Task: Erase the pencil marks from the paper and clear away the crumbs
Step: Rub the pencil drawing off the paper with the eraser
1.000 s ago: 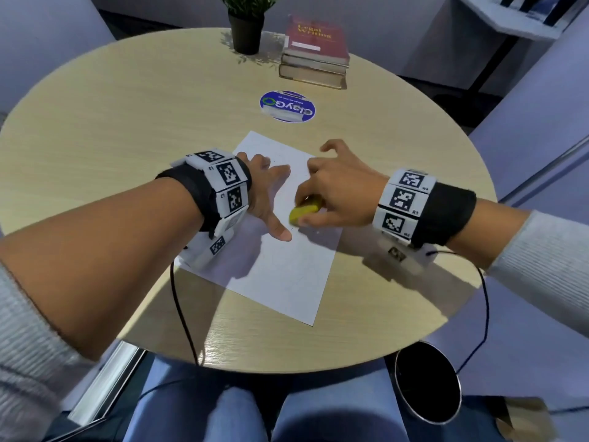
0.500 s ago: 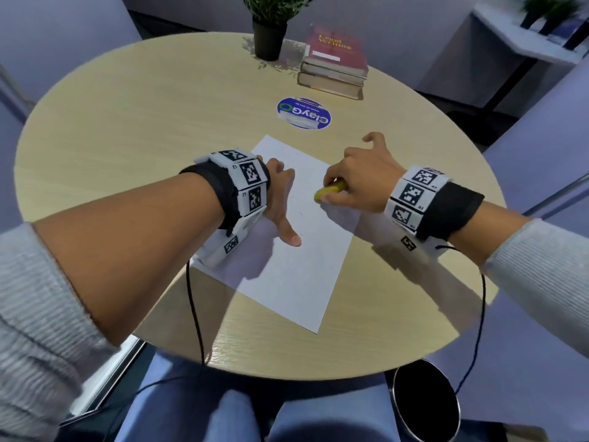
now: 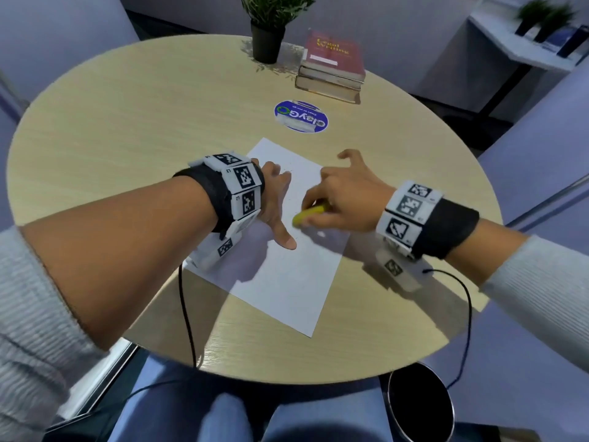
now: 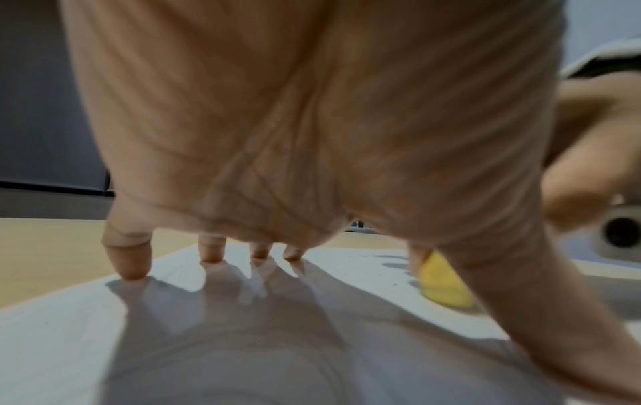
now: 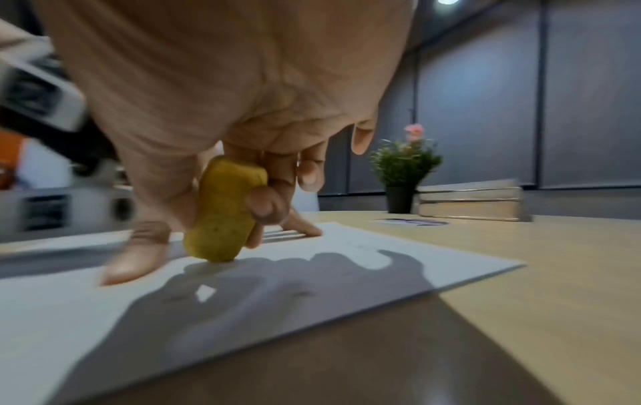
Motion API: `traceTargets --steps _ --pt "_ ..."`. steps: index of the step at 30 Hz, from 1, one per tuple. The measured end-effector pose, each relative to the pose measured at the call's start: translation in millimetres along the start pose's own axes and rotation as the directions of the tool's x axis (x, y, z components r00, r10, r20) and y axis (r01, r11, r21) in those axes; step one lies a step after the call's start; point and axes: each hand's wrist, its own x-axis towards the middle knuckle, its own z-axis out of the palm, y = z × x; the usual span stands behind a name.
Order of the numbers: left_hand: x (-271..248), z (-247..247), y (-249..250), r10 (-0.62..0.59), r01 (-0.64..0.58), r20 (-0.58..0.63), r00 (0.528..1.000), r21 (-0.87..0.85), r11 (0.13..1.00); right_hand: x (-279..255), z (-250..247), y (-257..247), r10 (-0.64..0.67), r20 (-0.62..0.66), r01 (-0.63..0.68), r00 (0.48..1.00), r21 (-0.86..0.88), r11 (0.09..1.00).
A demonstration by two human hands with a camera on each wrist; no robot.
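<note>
On the paper [image 3: 287, 275], right hand [image 3: 347, 194] clamped round the yellow eraser [image 3: 307, 213], now nearer the flat, spread left hand [image 3: 275, 199].

this is looking like an office or meeting room: a round wooden table [image 3: 127, 129] is carrying a stack of books [image 3: 331, 71] and a small potted plant [image 3: 271, 23], with grey panelled walls [image 5: 520, 96] standing behind.

Bright overhead light; crisp shadows on paper [image 3: 280, 282]; wrist views blurred, edges warped.
</note>
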Motion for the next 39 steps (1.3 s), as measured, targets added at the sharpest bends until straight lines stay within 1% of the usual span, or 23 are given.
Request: traceTargets --steps 2,3,4,7,8,10,11,12,13,16,17,18,20,21,22,25,26,29,30,31,34,35,39 --pt "0 1 0 0.002 -0.002 -0.011 1.0 -0.018 1.0 4 -4 15 0.126 0.006 -0.126 0.992 0.051 0.991" --pt "0 1 -1 0.006 -0.006 -0.008 1.0 -0.018 1.0 5 -3 18 0.16 -0.004 -0.16 0.987 0.049 0.986" --pt "1 1 -1 0.011 -0.011 -0.002 1.0 -0.01 1.0 4 -1 17 0.152 -0.014 -0.151 0.988 0.045 0.988" --pt "0 0 -1 0.027 -0.027 -0.002 1.0 -0.001 1.0 1 5 5 -0.012 0.006 0.011 1.0 0.061 0.998" --pt "0 1 -1 0.03 -0.03 -0.007 1.0 -0.004 1.0 1 4 6 -0.009 0.013 0.008 1.0 0.095 0.995" --pt "-1 0 -2 0.035 -0.035 -0.01 0.999 -0.012 0.999 6 0 18 0.108 0.018 -0.109 0.994 0.144 0.984" --pt "0 0 -3 0.039 -0.039 -0.003 0.999 -0.014 0.999 8 -1 23 0.17 0.012 -0.17 0.985 0.136 0.976" --pt "0 1 -3 0.042 -0.042 0.005 0.999 -0.01 0.999 8 -1 24 0.196 0.001 -0.194 0.981 0.113 0.974" --pt "0 0 -3 0.046 -0.046 0.011 0.999 -0.005 0.999 7 1 20 0.171 -0.012 -0.169 0.985 0.092 0.981" --pt "0 0 -4 0.034 -0.034 0.018 0.999 0.008 0.999 2 7 0 -0.028 -0.006 0.028 1.0 0.059 0.998" --pt "0 -1 -3 0.031 -0.031 0.024 0.999 0.02 0.999 3 5 1 -0.031 -0.006 0.031 1.0 0.073 0.997" --pt "-1 -3 -2 0.029 -0.03 0.028 0.999 0.024 0.999 6 3 6 0.01 -0.005 -0.009 1.0 0.094 0.996" --pt "-4 -5 -1 0.027 -0.028 0.046 0.999 0.004 1.0 11 -1 17 0.143 0.0 -0.142 0.99 0.113 0.983" --pt "-5 -5 -1 0.021 -0.021 0.057 0.998 -0.013 1.0 12 -1 19 0.169 -0.005 -0.168 0.986 0.104 0.98" --pt "-6 -5 -1 0.017 -0.016 0.061 0.998 -0.024 1.0 11 1 16 0.152 -0.01 -0.15 0.988 0.098 0.984" --pt "-7 -7 -1 0.021 -0.021 0.057 0.998 -0.011 1.0 7 4 -1 -0.009 0.012 0.008 1.0 0.076 0.997" --pt "-7 -7 0 0.022 -0.022 0.056 0.998 0.0 1.0 8 2 0 -0.002 0.018 0.0 1.0 0.083 0.997" --pt "-10 -6 2 0.024 -0.023 0.039 0.999 -0.017 1.0 14 -2 18 0.186 0.019 -0.187 0.982 0.133 0.973" --pt "-12 -6 3 0.026 -0.025 0.031 0.999 -0.019 1.0 14 -1 21 0.211 0.012 -0.21 0.978 0.128 0.969" --pt "-13 -6 4 0.028 -0.027 0.031 0.999 -0.017 0.999 13 0 20 0.189 0.003 -0.188 0.982 0.117 0.975" --pt "-13 -8 3 0.021 -0.02 0.043 0.999 -0.015 1.0 8 3 4 0.006 0.018 -0.007 1.0 0.087 0.996" --pt "-13 -9 3 0.017 -0.017 0.039 0.999 -0.012 1.0 9 2 3 -0.006 0.02 0.004 1.0 0.095 0.996" --pt "-15 -8 6 0.015 -0.014 0.027 1.0 -0.011 1.0 20 -1 21 0.188 0.0 -0.186 0.982 0.133 0.974"
